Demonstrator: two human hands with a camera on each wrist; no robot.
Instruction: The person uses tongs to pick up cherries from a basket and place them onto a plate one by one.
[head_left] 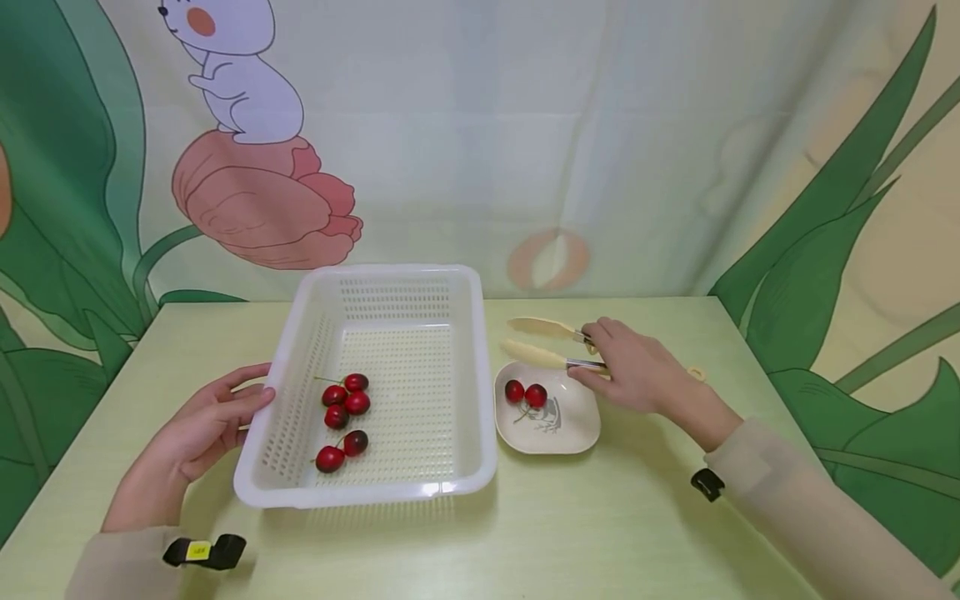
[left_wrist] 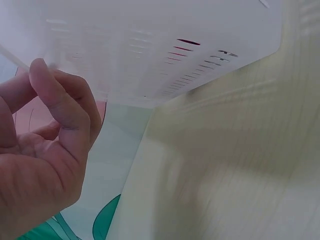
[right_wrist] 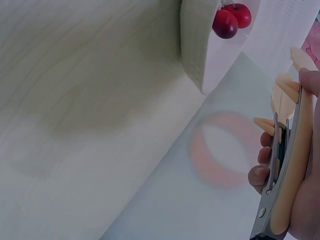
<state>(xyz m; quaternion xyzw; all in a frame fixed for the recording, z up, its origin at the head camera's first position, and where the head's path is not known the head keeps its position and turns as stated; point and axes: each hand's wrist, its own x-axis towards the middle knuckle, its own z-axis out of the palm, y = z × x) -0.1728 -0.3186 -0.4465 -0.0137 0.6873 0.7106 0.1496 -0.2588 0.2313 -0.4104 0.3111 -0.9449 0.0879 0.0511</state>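
Note:
My left hand [head_left: 213, 417] pinches the left rim of a white plastic basket [head_left: 375, 492] between thumb and fingers. Several dark red cherries [head_left: 357, 402] lie on the left side of the basket's floor, some with stems. To its right, a small cream dish [head_left: 573, 429] holds two cherries [head_left: 536, 396] joined at their stems. My right hand [head_left: 633, 367] grips kitchen tongs [head_left: 540, 353] with cream tips and metal arms. The tongs' tips are spread apart over the far edge of the dish, with nothing between them. In the right wrist view the fingers wrap the tongs' handle [right_wrist: 296, 175].
A light green table [head_left: 570, 533] bears the basket and dish. Behind it hangs a printed cloth [head_left: 420, 167] with flowers and a white animal, close to the basket's far end. Black straps [head_left: 206, 551] sit at both wrists.

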